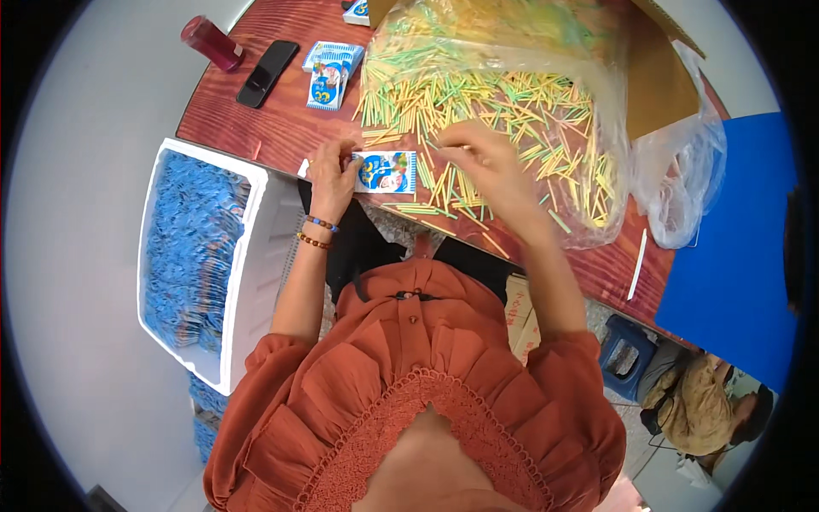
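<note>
A small blue and white packet (391,174) lies flat near the front edge of the table, with a cartoon-like figure printed on it. My left hand (328,177) is closed on the packet's left end, fingertips at its opening side. Just right of the packet, my right hand (488,166) hovers over thin yellow, green and pink sticks (478,98), which look like short straws or candy sticks. Its thumb and fingers are curled together; whatever they pinch, if anything, is too small to make out. Loose sticks lie around the packet and spill from a clear plastic bag (607,162).
Similar packets (328,81), a black phone (268,73) and a red-lidded jar (212,43) sit at the back left. Left stands a white foam box (239,282) full of blue packets. At right are a cardboard box (670,94), a crumpled bag (682,183) and a blue board (734,256); another person sits beyond.
</note>
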Demonstrator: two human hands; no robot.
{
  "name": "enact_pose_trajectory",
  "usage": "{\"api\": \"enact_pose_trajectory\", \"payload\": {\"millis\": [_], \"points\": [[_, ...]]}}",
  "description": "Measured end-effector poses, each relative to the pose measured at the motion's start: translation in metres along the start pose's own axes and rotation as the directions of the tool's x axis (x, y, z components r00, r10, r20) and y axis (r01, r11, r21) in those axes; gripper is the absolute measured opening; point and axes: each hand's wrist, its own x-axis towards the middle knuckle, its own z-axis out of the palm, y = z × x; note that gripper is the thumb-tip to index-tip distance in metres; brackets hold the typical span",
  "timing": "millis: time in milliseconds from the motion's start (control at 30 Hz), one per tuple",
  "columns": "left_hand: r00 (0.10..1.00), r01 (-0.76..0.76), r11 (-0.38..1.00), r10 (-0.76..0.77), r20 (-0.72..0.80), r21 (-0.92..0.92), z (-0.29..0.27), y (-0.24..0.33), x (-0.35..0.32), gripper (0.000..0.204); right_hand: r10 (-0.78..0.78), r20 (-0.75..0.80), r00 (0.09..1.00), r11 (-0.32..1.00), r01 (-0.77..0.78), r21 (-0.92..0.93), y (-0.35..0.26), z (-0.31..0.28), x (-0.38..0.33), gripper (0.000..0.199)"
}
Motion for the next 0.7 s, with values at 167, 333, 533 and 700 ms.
{"api": "enact_pose_trajectory", "payload": {"millis": [167, 333, 533, 700], "points": [[0.999, 0.015, 0.981, -0.023, 0.037, 0.195, 0.0, -0.001, -0.004, 0.027, 0.048, 0.07, 0.996, 0.833, -0.001, -0.553, 0.074, 0.06, 0.03, 0.022], [0.999, 0.037, 0.986, -0.039, 0.007, 0.163, -0.003, -0.002, -0.006, 0.026, 0.204, 0.147, 0.968, 0.856, -0.103, -0.507, 0.076, 0.06, 0.041, 0.019], [0.998, 0.059, 0.989, -0.062, 0.017, 0.138, 0.001, -0.003, 0.001, 0.029, 0.005, -0.011, 1.0, 0.895, -0.009, -0.446, 0.087, 0.065, 0.037, 0.02], [0.999, 0.04, 0.987, -0.038, -0.014, 0.154, 0.007, -0.007, 0.005, 0.025, 0.157, 0.11, 0.981, 0.876, -0.087, -0.473, 0.076, 0.059, 0.043, 0.019]]}}
